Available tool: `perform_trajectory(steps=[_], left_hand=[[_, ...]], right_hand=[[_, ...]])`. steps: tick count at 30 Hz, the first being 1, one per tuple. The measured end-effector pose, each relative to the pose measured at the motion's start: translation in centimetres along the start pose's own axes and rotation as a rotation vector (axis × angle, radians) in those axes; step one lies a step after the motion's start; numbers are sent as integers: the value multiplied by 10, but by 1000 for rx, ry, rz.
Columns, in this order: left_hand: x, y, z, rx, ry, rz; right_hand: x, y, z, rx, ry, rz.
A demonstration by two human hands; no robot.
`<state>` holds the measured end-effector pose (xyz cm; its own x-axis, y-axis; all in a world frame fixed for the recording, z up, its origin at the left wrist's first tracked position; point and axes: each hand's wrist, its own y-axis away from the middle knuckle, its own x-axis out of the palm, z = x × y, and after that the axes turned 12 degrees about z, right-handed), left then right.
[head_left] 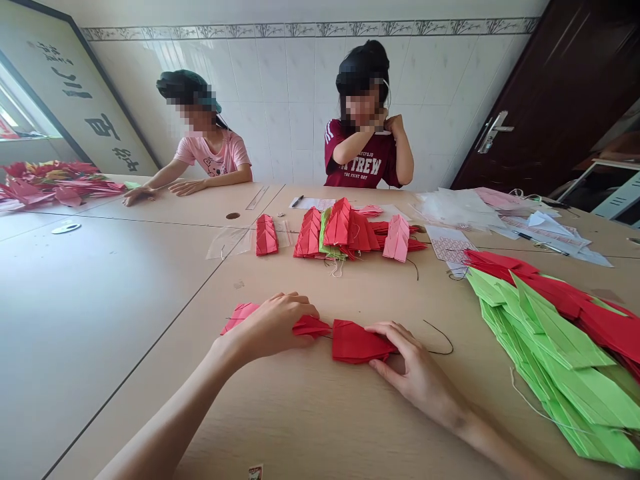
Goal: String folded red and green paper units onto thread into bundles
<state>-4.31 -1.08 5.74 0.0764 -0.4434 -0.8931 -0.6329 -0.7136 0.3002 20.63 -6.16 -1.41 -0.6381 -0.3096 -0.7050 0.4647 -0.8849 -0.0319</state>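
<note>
In the head view, my left hand [280,321] is curled over red folded paper [311,326], fingers closed on it. A pinkish-red folded paper piece [239,317] shows on the far side of my wrist. My right hand [411,363] grips the right end of a wider red folded paper piece [357,341] between thumb and fingers. A short gap separates the two hands' pieces, with a thin dark cord crossing it. Past my right hand the black cord [450,340] curls loosely on the table. My left fingertips are partly hidden.
Red, green and pink folded paper bundles [340,230] lie ahead on the table [280,413]. Large green paper pieces [555,363] and red ones [575,293] fill the right side. Plastic bags [455,208] lie behind. Two people [215,150] sit opposite.
</note>
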Motion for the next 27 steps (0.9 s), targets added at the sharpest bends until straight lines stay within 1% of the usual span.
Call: perform_trajectory(steps=[10, 14, 16, 20, 27], left_hand=[[6, -4, 2, -46, 104, 13], [10, -7, 6, -7, 147, 21], [11, -9, 7, 18, 166, 23], [10, -9, 7, 82, 196, 25], [6, -8, 8, 142, 220, 11]], right_hand=[[-7, 2, 4, 50, -68, 10], [-9, 2, 3, 76, -68, 6], [-10, 3, 2, 66, -60, 4], [-8, 4, 0, 22, -19, 13], [-6, 2, 0, 54, -3, 48]])
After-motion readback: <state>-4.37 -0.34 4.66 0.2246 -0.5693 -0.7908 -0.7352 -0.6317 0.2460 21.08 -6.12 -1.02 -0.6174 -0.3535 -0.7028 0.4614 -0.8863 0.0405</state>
